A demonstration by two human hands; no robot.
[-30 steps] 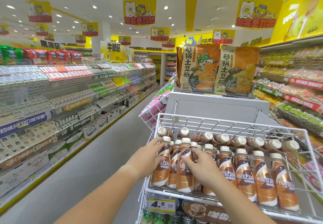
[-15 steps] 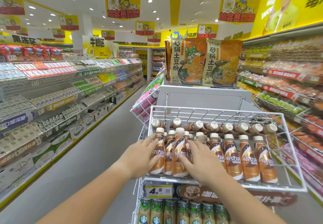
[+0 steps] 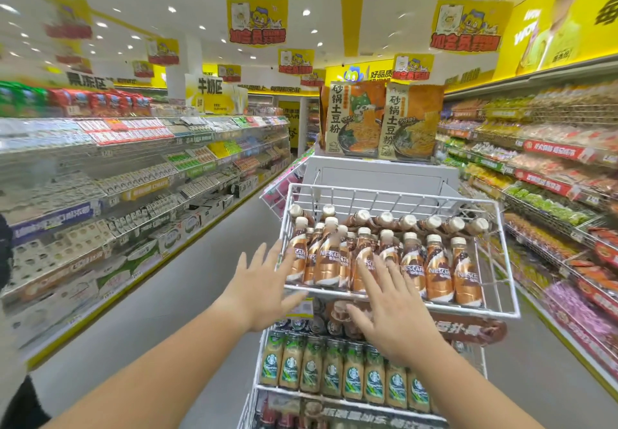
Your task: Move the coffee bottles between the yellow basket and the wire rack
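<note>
Several brown Nescafe coffee bottles (image 3: 438,271) with cream caps stand in the white wire rack (image 3: 501,261) in front of me; a back row of them lies on its side. My left hand (image 3: 264,289) hovers at the rack's front left corner, fingers spread and holding nothing. My right hand (image 3: 393,311) is spread flat just before the rack's front rail, also with nothing in it. Neither hand touches a bottle. No yellow basket is in view.
Below the rack, a lower tier holds green-labelled Starbucks bottles (image 3: 351,373). Two big noodle bags (image 3: 381,120) stand on a white unit behind. Stocked shelves (image 3: 133,177) line the left, and snack shelves (image 3: 551,177) the right. A grey aisle floor (image 3: 174,294) runs along the left.
Both hands have let go of the front-left bottles and drawn back toward me, with fingers spread. The view has pulled back and tilted down, showing the lower tier.
</note>
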